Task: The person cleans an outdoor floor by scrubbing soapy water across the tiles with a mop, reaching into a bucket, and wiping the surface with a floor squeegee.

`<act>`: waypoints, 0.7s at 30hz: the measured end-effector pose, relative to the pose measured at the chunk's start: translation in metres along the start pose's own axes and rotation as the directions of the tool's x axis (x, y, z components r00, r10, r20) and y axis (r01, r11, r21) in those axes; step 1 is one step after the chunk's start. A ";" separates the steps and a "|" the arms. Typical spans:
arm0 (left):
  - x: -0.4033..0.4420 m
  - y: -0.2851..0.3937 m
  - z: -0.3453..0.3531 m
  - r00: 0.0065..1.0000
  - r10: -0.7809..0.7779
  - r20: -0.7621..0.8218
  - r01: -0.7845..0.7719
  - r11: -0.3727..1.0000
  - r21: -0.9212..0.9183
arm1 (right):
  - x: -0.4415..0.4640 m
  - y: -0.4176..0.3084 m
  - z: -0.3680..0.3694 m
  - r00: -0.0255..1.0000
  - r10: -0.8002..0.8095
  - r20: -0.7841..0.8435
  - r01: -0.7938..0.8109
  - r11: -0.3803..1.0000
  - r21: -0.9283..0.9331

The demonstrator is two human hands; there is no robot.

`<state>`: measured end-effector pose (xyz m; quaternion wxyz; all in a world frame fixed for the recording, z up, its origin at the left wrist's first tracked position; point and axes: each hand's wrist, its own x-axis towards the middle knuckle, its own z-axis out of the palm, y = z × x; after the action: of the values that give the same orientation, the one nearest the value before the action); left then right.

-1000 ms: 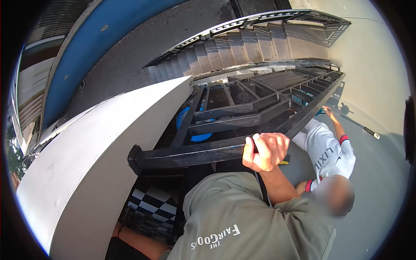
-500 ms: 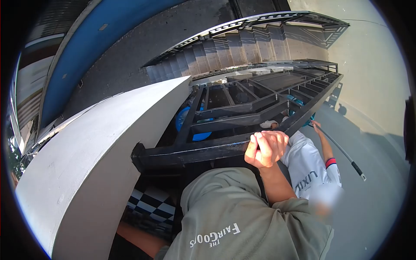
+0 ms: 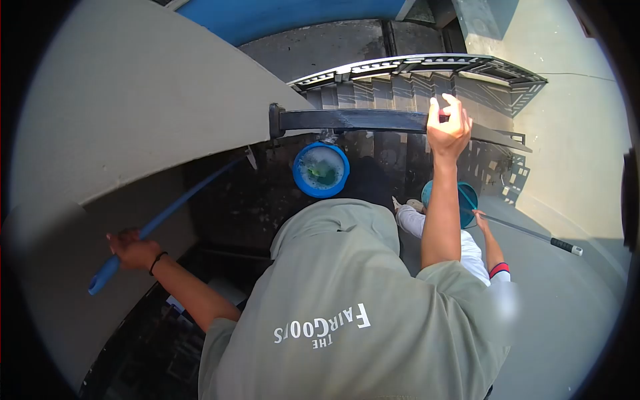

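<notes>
The left hand is grasping a blue pole. The right hand is gripping a rail. Nearby, a bucket is holding suds.

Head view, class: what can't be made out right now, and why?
In the head view:
Bottom of the blue bucket: under suds.
Part of the teal bucket: behind the right forearm.
Much of the co-worker: behind that arm and the shirt.
Tip of the blue pole: too small to identify.
</notes>
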<state>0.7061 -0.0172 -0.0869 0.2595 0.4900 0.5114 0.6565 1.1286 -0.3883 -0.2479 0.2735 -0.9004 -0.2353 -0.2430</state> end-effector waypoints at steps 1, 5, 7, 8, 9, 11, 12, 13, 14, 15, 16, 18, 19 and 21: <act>0.002 -0.001 -0.010 0.999 -0.025 0.036 0.025 1.000 -0.017 | 0.005 0.000 0.000 0.997 0.023 0.070 -0.022 1.000 -0.015; -0.008 0.031 -0.033 0.991 -0.124 0.052 0.126 0.991 -0.046 | 0.052 -0.015 -0.009 0.821 0.290 0.492 -0.308 0.950 -0.045; -0.010 0.044 -0.040 0.991 -0.128 -0.039 0.125 0.990 -0.071 | 0.075 -0.042 -0.001 0.697 0.217 0.683 -0.288 0.958 -0.011; -0.019 0.052 -0.037 0.990 -0.121 -0.078 0.114 0.989 -0.096 | 0.082 -0.041 0.013 0.675 0.068 0.735 -0.181 0.981 0.075; -0.032 0.059 -0.033 0.986 -0.120 -0.115 0.106 0.987 -0.117 | 0.091 -0.044 0.026 0.631 -0.076 0.772 -0.076 0.984 0.159; -0.062 0.065 -0.020 0.983 -0.130 -0.131 0.106 0.978 -0.178 | 0.115 -0.064 0.044 0.407 -0.221 0.886 -0.063 0.961 0.269; -0.084 0.068 -0.011 0.982 -0.126 -0.141 0.105 0.983 -0.150 | 0.124 -0.068 0.056 0.327 -0.316 0.891 -0.036 0.938 0.346; -0.103 0.068 0.001 0.982 -0.118 -0.148 0.100 0.987 -0.127 | 0.133 -0.076 0.066 0.247 -0.405 0.881 -0.016 0.907 0.421; -0.122 0.064 0.008 0.987 -0.099 -0.127 0.097 0.995 -0.024 | 0.140 -0.089 0.070 0.162 -0.463 0.872 -0.015 0.882 0.471; -0.140 0.063 0.017 0.991 -0.085 -0.105 0.093 0.993 0.076 | 0.150 -0.104 0.068 0.076 -0.516 0.853 0.043 0.857 0.514; -0.157 0.059 0.027 0.991 -0.082 -0.109 0.093 0.990 0.103 | 0.154 -0.114 0.073 -0.002 -0.581 0.814 -0.002 0.814 0.581; -0.189 0.062 0.048 0.993 -0.076 -0.091 0.090 0.983 0.162 | 0.160 -0.135 0.072 -0.177 -0.657 0.733 -0.055 0.750 0.659; -0.203 0.065 0.060 0.995 -0.069 -0.065 0.080 0.978 0.194 | 0.162 -0.145 0.068 -0.265 -0.669 0.694 -0.064 0.731 0.680; -0.227 0.067 0.081 0.996 -0.080 0.029 0.071 0.966 0.248 | 0.161 -0.155 0.072 -0.411 -0.631 0.658 -0.015 0.726 0.687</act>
<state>0.8777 -0.1974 -0.1112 0.2311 0.5113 0.6023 0.5678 1.1886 -0.1830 -0.1511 0.0645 -0.5131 -0.6585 0.5467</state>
